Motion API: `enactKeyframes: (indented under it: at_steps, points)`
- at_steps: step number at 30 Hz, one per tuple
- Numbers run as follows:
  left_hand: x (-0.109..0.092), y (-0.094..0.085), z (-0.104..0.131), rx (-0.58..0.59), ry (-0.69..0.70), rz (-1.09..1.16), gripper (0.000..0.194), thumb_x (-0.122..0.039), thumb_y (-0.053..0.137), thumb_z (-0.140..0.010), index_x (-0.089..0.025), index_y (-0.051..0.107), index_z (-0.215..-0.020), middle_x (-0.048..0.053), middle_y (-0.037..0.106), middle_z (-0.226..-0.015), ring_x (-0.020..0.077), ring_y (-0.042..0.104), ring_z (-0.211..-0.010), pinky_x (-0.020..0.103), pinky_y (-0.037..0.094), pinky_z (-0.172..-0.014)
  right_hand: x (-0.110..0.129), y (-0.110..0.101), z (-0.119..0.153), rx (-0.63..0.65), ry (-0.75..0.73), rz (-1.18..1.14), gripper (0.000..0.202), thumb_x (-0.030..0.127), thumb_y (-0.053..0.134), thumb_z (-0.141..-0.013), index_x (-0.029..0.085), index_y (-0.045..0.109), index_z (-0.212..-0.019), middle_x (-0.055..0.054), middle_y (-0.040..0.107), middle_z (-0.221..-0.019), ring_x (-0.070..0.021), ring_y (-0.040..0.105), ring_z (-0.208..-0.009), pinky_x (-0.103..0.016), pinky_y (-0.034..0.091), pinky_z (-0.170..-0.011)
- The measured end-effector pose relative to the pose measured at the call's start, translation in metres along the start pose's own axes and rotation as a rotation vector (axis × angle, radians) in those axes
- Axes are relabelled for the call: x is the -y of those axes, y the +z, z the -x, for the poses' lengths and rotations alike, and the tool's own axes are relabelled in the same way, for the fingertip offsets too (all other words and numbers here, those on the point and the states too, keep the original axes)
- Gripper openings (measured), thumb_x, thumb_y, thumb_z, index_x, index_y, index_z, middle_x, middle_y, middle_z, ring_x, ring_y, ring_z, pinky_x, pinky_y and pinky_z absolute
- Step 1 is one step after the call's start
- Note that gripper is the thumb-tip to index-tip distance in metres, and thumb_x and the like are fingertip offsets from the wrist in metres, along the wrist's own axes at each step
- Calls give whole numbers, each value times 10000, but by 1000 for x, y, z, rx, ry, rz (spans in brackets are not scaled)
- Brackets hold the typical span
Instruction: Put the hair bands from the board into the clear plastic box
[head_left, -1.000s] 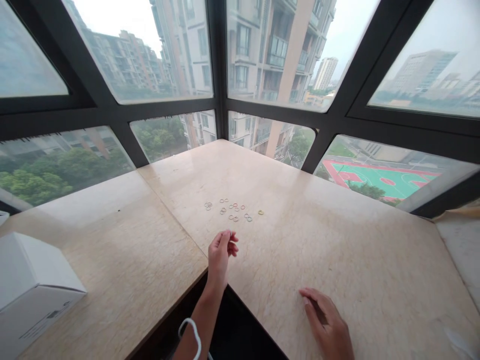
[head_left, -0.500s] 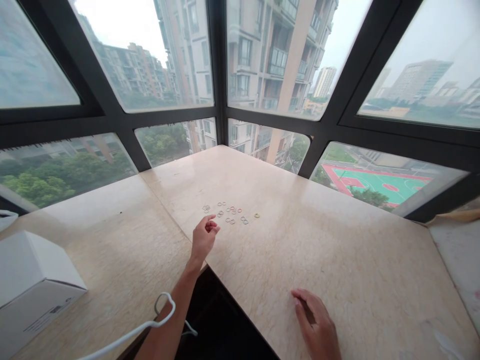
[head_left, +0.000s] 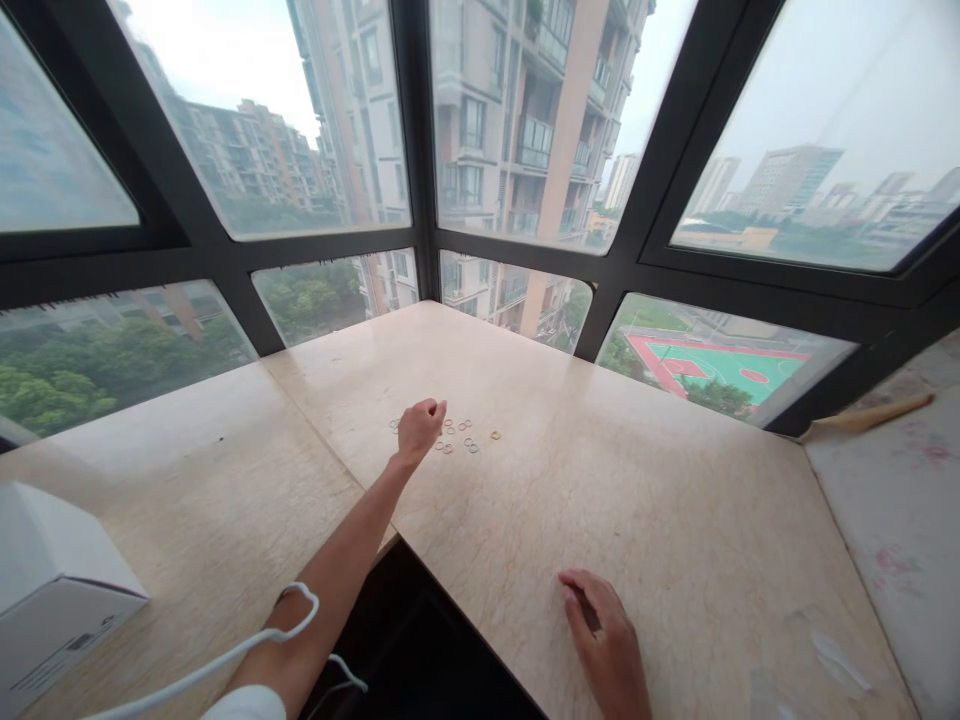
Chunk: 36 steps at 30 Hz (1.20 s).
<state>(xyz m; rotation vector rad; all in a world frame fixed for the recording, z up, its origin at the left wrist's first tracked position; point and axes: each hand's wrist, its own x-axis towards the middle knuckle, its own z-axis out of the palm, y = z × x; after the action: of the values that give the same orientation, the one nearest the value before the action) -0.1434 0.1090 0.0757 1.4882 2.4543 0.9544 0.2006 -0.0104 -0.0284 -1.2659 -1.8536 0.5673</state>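
My left hand (head_left: pixel 421 428) reaches far over the counter, its fingers bent into a pinch above a cluster of small thin rings. Whatever the fingertips hold, if anything, is too small or hidden to make out. Just right of the hand lie several reddish and grey rings (head_left: pixel 448 424), partly covered by it. A pair of bluish rings (head_left: pixel 471 446) sits a little nearer, and a yellow ring (head_left: pixel 496 436) is apart on the right. Near the front, my right hand (head_left: pixel 606 640) rests on the counter with fingers curled and thumb against them; nothing shows in it.
The pale stone counter (head_left: pixel 675 530) runs to windows with dark frames. A white box (head_left: pixel 64 590) stands at left. A white cable (head_left: pixel 247 645) crosses my left forearm. A dark opening (head_left: pixel 420 640) cuts into the counter's front; clear plastic (head_left: pixel 836 660) lies right.
My left hand has moved forward over the rings and its fingers have closed further. My right hand stays resting on the counter. The view has shifted slightly to the right.
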Motion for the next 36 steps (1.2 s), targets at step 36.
enactKeyframes:
  at_steps: [36]
  points:
    - [-28, 122, -19, 299, 646, -171, 250, -354, 444, -923, -178, 614, -976, 118, 591, -1087, 238, 522, -1060, 350, 387, -914, 20, -7, -9, 19, 119, -84, 279, 384, 487, -900, 201, 697, -890, -91, 679, -927, -210, 643, -880, -319, 548, -770]
